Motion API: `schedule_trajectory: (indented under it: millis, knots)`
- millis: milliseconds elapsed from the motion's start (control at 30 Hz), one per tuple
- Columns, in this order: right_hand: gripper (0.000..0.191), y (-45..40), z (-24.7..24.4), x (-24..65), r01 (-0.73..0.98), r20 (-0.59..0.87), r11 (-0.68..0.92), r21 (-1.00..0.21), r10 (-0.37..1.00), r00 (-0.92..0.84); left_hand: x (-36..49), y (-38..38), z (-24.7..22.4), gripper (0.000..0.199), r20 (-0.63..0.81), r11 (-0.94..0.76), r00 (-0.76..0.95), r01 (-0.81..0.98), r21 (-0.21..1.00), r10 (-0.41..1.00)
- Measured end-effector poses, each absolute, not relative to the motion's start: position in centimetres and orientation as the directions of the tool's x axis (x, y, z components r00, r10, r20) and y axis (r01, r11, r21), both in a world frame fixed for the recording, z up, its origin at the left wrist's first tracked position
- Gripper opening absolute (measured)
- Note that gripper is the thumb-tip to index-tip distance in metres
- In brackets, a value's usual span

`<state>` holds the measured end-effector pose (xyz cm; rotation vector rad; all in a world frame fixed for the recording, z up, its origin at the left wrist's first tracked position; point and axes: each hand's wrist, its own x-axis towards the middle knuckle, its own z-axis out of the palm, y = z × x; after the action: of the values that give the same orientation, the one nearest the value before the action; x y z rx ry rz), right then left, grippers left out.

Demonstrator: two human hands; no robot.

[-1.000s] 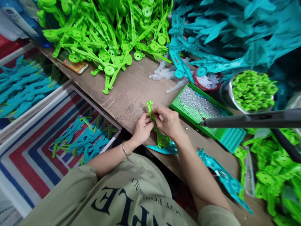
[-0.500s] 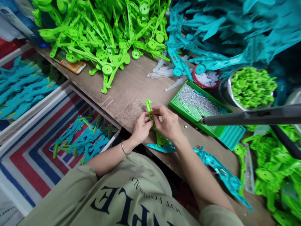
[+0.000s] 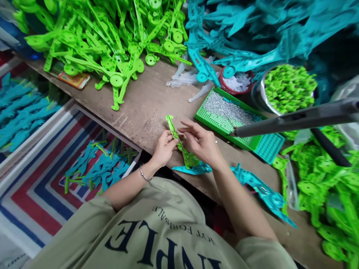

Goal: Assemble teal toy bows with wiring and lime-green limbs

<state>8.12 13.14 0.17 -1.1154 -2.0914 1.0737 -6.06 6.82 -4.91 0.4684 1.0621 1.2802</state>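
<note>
Plastic part (image 3: 174, 131) between left hand (image 3: 164, 148) and right hand (image 3: 203, 146) at centre, tray (image 3: 209, 118) of small pieces (image 3: 221, 105) right of them, bucket (image 3: 263, 89) behind the tray at upper right, phone (image 3: 75, 79) beside a heap (image 3: 116, 80) at upper left, bin (image 3: 47, 186) with loose parts (image 3: 99, 168) inside at lower left

Head-worn view, facing forward and steeply down at the grip.
The lens looks from above the wearer's shirt (image 3: 157, 224), which lies nearer than the grip; the left hand (image 3: 162, 149) and the green part (image 3: 172, 126) it holds sit near mid-frame, the right hand (image 3: 204, 145) just right of them. Beyond the grip, the view runs over the bench (image 3: 146, 99), its edge slanting across, to a green heap (image 3: 105, 41) and a teal heap (image 3: 252, 30), both cut by the top border. Left of the grip it takes in striped lining (image 3: 33, 183); right, a dark rod (image 3: 291, 120) enters from the side.
</note>
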Motion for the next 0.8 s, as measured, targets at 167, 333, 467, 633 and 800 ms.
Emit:
schedule_trajectory:
  millis: [167, 333, 467, 633, 800]
  knots:
    - [0.02, 9.6, 1.2, 10.7, 0.554, 0.132, 0.348, -0.756, 0.91, -0.392, -6.1, 6.4, -4.8, 0.045, -0.39, 0.315, 0.001, -0.59, 0.743, 0.921]
    - [0.008, 5.4, 0.4, 11.4, 0.625, 0.18, 0.43, -0.651, 0.888, -0.424, -6.3, 6.0, -4.4, 0.051, -0.405, 0.367, 0.071, -0.582, 0.725, 0.912]
    - [0.009, 3.6, -1.0, 10.5, 0.72, 0.277, 0.482, -0.499, 0.876, -0.394, -6.1, 6.1, -4.6, 0.063, -0.391, 0.358, 0.05, -0.521, 0.775, 0.919]
    - [0.015, 3.0, -1.7, 10.2, 0.754, 0.332, 0.524, -0.397, 0.847, -0.414, -5.9, 6.4, -4.8, 0.068, -0.373, 0.345, 0.041, -0.486, 0.803, 0.927]
    - [0.021, 2.9, -1.9, 10.5, 0.706, 0.303, 0.459, -0.539, 0.888, -0.346, -5.9, 6.4, -4.7, 0.069, -0.37, 0.337, 0.022, -0.465, 0.819, 0.929]
